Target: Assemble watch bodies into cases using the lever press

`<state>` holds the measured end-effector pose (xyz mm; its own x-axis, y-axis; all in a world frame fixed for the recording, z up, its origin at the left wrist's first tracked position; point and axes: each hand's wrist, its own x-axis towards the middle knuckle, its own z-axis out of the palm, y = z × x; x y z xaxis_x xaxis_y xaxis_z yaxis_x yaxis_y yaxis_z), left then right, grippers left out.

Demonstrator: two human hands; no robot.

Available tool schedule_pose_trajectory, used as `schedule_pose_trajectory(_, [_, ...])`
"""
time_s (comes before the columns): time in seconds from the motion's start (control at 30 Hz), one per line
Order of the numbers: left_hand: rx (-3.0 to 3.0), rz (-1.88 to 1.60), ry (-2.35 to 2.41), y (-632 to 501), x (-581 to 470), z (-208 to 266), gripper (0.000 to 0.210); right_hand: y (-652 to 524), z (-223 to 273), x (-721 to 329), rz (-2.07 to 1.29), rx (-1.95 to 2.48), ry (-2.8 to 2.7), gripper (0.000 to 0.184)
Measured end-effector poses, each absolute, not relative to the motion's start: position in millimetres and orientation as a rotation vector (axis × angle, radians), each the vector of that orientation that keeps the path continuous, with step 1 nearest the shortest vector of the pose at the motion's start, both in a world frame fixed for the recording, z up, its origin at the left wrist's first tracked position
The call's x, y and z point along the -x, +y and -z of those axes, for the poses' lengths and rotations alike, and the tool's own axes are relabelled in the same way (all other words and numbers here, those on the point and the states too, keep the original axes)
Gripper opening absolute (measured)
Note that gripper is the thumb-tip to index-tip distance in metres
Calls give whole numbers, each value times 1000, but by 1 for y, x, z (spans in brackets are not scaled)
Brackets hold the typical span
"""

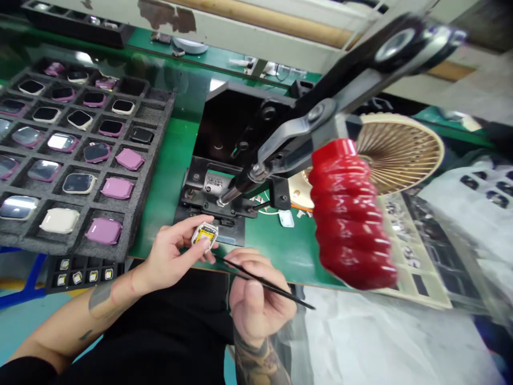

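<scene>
My left hand (172, 252) pinches a pale smartwatch case (205, 235) between thumb and fingers. The case lies open, with a yellow-edged part and dark electronics showing inside. Black tweezers (276, 290) rest in my right hand (258, 297), their tips pointing toward the case, close to the left fingertips. Whether the tips touch anything cannot be made out. Just beyond both hands stands a black toggle press (224, 206) on the bench, its red ribbed handle (352, 219) hanging at the right.
A grey foam tray (138, 214) at the left holds several watches in purple, cream and black. Below it, a black tray (86, 262) carries small yellow-edged parts. A beige round fan (401, 152) stands behind the handle. Plastic sheeting (360, 337) lies at lower right.
</scene>
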<state>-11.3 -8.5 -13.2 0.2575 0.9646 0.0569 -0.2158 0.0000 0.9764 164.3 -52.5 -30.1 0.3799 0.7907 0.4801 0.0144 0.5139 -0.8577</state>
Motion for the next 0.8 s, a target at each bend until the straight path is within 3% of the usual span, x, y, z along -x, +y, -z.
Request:
schedule_pose_trajectory(0.1, [-1109,-1175,810,-7,9,10,41,-49,32,-165,-466,976,-1022,15])
schedule_pose_trajectory(0.6, [-899,-1160,645,-7,18,20,37,-40,9,-180,-721,841,-1067,9])
schedule_pose_trajectory(0.7, [-875,-1120,629,-4,15,16,33,-39,-8,-212,-785,793,-1056,11])
schedule_pose_trajectory(0.8, [-832,-1122,561,-1,12,16,30,-35,-25,-275,-617,913,-1097,20])
